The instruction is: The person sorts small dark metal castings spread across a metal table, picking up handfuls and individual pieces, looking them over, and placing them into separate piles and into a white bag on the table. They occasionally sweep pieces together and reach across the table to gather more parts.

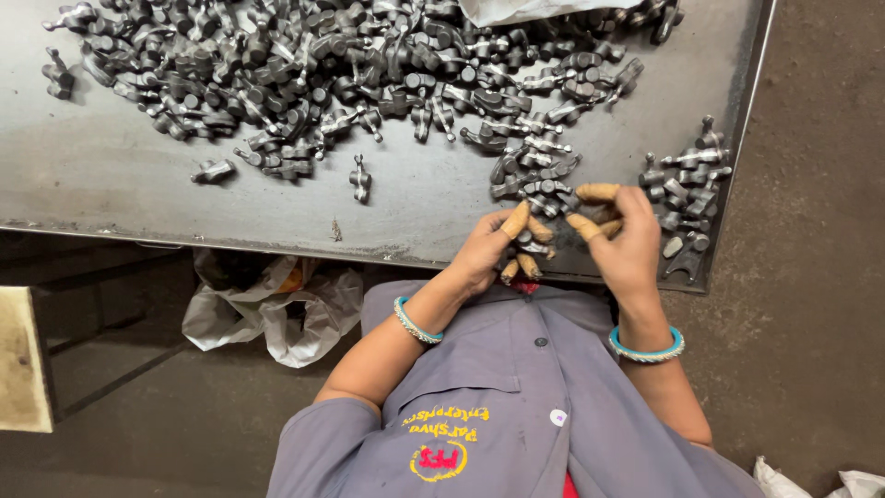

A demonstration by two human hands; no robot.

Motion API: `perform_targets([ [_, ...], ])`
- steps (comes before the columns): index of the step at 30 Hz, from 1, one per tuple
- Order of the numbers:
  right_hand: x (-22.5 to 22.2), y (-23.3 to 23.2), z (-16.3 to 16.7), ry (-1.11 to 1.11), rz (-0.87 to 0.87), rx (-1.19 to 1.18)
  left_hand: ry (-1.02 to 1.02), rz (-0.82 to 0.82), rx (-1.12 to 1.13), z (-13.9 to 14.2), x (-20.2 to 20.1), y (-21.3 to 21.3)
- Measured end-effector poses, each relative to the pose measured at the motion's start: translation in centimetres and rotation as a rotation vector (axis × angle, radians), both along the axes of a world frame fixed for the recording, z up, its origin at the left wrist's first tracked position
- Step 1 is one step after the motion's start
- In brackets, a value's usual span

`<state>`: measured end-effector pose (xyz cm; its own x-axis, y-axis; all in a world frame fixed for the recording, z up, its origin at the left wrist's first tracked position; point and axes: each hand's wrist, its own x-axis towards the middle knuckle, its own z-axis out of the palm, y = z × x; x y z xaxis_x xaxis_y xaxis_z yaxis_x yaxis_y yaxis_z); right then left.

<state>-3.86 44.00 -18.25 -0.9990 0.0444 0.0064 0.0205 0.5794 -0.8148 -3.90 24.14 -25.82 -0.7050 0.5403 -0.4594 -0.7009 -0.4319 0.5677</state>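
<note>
Tan rubber finger cots on both hands — left hand (484, 254) pinches a small dark forged metal part (532, 243) at the near edge of the steel table (111, 175), right hand (627, 244) half-curled just beside it, fingertips meeting the same part; whether it also grips one I cannot tell. Risk: the part sits past the table lip, so a slip off the smooth cots likely drops it into the lap or onto the floor. No bins in view — a big loose pile (350, 65) lies further up the table, a small cluster (687, 189) at the right edge; a crumpled plastic bag (272, 309) lies below, contents hidden.
</note>
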Motion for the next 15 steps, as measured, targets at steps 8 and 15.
perform_targets([
  [8,-0.2,-0.8,-1.7,0.111,-0.001,0.168,-0.076,0.023,0.307,-1.6,1.1,-1.3],
  [15,1.4,3.0,-3.9,-0.076,-0.048,-0.643,0.034,-0.053,0.391,-1.4,0.8,-1.9],
])
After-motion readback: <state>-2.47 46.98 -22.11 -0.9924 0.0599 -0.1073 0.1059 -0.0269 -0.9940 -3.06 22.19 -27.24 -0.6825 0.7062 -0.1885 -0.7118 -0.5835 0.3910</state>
